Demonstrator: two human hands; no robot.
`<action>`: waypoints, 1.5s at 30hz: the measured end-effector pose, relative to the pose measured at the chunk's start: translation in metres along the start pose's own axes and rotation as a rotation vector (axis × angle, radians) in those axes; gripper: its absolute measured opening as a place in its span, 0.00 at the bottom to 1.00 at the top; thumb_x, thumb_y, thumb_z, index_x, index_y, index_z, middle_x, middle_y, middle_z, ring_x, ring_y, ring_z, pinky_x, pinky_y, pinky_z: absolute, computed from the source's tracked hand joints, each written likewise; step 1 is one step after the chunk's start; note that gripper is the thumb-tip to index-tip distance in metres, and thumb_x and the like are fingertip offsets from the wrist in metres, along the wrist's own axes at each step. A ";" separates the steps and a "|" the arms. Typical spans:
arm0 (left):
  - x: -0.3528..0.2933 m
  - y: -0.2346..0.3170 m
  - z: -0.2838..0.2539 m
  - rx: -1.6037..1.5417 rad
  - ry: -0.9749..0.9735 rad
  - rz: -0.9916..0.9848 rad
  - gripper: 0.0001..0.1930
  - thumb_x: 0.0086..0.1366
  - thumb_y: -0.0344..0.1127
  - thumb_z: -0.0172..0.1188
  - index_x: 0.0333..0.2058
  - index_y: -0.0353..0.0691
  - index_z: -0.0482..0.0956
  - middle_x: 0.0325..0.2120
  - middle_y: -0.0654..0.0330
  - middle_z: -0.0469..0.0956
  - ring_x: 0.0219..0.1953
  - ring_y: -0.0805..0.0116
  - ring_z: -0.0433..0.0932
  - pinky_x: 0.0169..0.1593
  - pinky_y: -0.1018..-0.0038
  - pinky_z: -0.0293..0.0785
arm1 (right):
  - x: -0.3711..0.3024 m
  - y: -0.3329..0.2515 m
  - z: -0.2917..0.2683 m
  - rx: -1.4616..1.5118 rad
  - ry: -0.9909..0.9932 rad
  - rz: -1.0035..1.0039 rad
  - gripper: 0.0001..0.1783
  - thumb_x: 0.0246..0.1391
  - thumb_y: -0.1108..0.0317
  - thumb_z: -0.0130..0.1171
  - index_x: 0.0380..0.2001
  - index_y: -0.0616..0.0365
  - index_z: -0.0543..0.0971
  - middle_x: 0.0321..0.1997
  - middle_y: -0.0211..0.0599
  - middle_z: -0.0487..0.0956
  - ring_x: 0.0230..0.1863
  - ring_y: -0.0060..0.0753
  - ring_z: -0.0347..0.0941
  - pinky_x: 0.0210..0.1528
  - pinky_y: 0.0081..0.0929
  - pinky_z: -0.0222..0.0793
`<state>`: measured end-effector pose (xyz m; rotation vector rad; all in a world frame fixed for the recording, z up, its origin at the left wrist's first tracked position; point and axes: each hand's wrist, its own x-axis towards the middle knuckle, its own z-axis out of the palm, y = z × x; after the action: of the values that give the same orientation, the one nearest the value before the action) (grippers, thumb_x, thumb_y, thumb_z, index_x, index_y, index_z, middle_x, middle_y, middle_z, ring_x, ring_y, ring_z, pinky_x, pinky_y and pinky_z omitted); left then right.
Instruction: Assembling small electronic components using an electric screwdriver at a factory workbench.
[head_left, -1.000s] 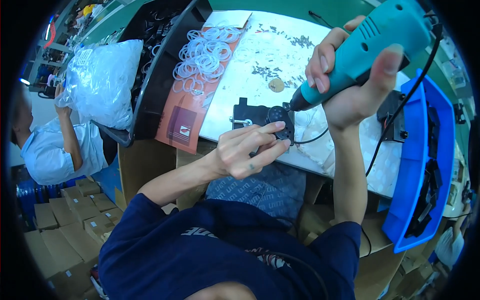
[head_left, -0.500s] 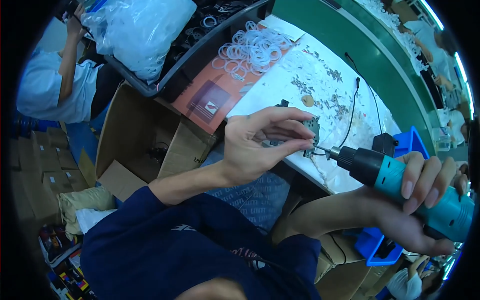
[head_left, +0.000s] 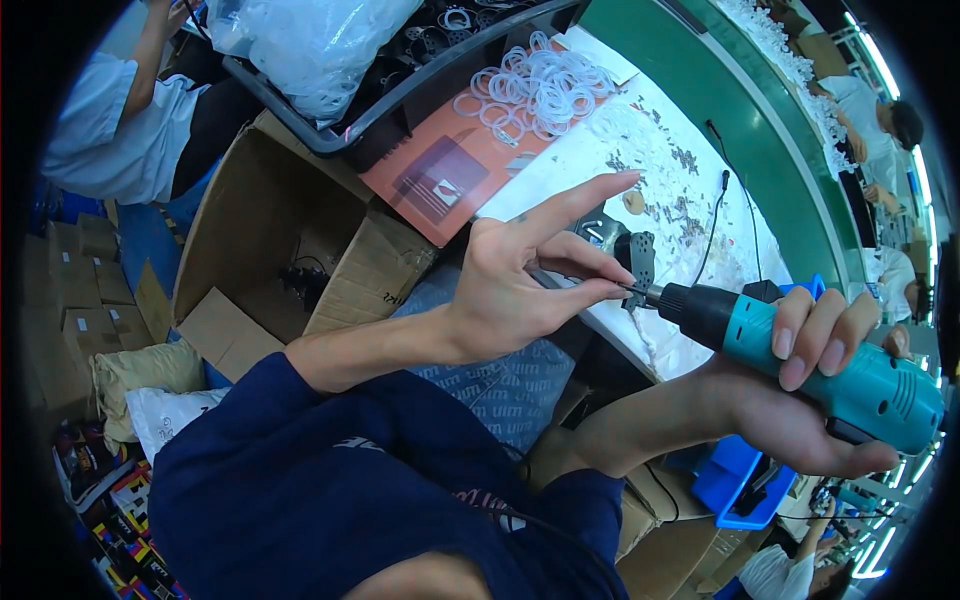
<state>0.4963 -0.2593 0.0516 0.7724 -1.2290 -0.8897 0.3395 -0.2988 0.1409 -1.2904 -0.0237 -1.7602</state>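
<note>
My left hand (head_left: 515, 285) pinches a small dark perforated part (head_left: 640, 258) between thumb and fingers, with the index finger raised and stretched out. Some of that part is hidden behind the fingers. A teal and black electric screwdriver (head_left: 752, 325) lies in my right hand (head_left: 775, 415), the fingers curled over its body. Its tip meets the part close to my left fingertips, and whether a screw sits there cannot be made out. Behind the hands, many small metal pieces (head_left: 690, 222) lie scattered over the white tabletop (head_left: 570, 165).
Clear plastic rings (head_left: 548, 88) are heaped beside an orange-red sheet (head_left: 415, 215). A black crate (head_left: 345, 140) holds dark parts and a plastic bag (head_left: 310, 50). Below stands an open cardboard box (head_left: 225, 240). A blue bin (head_left: 735, 480) is under my right arm. Other people sit nearby.
The screwdriver's tip has come closer to the dark part, and less of its bit shows. My left index finger has lifted off the part. The whole view has shifted slightly.
</note>
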 end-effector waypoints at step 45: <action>0.041 -0.033 -0.009 0.973 -0.728 0.169 0.23 0.49 0.37 0.66 0.47 0.44 0.78 0.37 0.54 0.72 0.43 0.60 0.73 0.43 0.70 0.74 | -0.015 0.048 -0.039 -0.407 0.222 0.164 0.41 0.51 0.27 0.42 0.44 0.59 0.63 0.17 0.39 0.67 0.09 0.27 0.61 0.10 0.22 0.59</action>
<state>0.5048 -0.3111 0.0395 1.1086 -2.4100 -0.3794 0.3432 -0.3362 0.0899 -1.3247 0.5762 -1.8112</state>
